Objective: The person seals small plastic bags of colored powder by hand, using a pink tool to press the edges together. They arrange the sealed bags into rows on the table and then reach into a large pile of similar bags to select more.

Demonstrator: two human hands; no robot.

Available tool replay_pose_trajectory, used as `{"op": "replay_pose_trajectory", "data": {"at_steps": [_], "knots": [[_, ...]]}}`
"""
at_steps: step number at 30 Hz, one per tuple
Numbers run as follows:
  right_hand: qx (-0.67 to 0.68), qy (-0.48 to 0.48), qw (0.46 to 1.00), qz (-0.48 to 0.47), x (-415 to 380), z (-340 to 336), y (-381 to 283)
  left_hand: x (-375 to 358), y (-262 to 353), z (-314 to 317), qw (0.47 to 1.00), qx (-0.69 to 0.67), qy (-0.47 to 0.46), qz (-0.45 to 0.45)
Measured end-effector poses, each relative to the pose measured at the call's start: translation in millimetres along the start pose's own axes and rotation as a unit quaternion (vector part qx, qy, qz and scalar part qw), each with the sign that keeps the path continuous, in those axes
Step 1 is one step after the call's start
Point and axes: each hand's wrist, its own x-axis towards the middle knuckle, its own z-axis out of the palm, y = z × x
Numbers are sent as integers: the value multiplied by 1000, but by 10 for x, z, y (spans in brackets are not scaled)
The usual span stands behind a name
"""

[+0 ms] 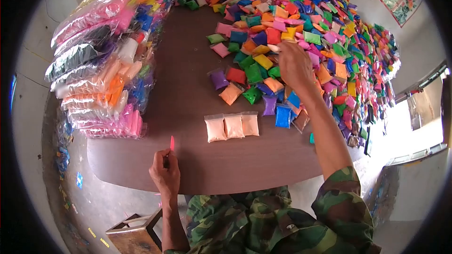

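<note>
Near the table's front edge, my left hand (165, 171) is closed around a small pink stick (172, 143) that points up. My right hand (294, 63) reaches into a large pile of small colourful packets (301, 19), its fingers pinched at a pale packet (273, 48). Three peach packets (234, 126) lie side by side, slightly overlapping, on the brown table (188, 94) between my hands. A blue packet (283, 115) and a purple packet (269, 105) lie at the pile's near edge, below my right hand.
Stacked clear bags of pink, black, orange and yellow packets (101, 66) stand on the table's left side. A white bottle (128, 49) with a red cap leans among them. Below the front edge is a wooden stool (134, 235). Scraps lie on the floor at left.
</note>
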Motion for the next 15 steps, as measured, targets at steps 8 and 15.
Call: {"op": "replay_pose_trajectory", "data": {"at_steps": [8, 15], "knots": [[582, -79, 672, 451, -1294, -926, -697, 21, -32, -5, 997, 30, 12, 72], [757, -49, 419, 499, -2163, -1334, -1343, -100, 8, 19, 991, 72, 10, 113]]}}
